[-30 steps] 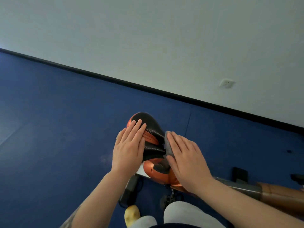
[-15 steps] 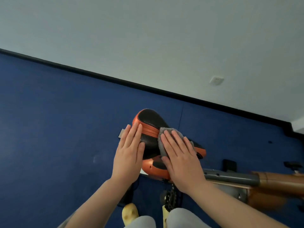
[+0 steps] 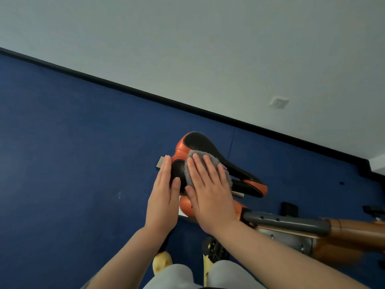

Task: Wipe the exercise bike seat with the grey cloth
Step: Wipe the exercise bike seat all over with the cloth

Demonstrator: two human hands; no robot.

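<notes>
The exercise bike seat (image 3: pixel 200 142) is black with orange trim, its nose pointing to the lower right. My right hand (image 3: pixel 210 197) lies flat on the grey cloth (image 3: pixel 226 174), pressing it onto the middle of the seat with fingers spread. My left hand (image 3: pixel 164 197) rests flat against the seat's left rear side, fingers together, thumb on the black pad. Most of the cloth is hidden under my right hand.
The bike's grey and wood-coloured frame (image 3: pixel 291 223) runs off to the right. Blue floor mat (image 3: pixel 73 163) surrounds the bike. A white wall with a black skirting and a socket (image 3: pixel 279 102) stands behind. My knees and yellow slippers (image 3: pixel 161 263) show at the bottom.
My right hand has slid the cloth from the seat's right edge up onto its top middle. My left hand has shifted to the seat's left side. The camera view has swung slightly.
</notes>
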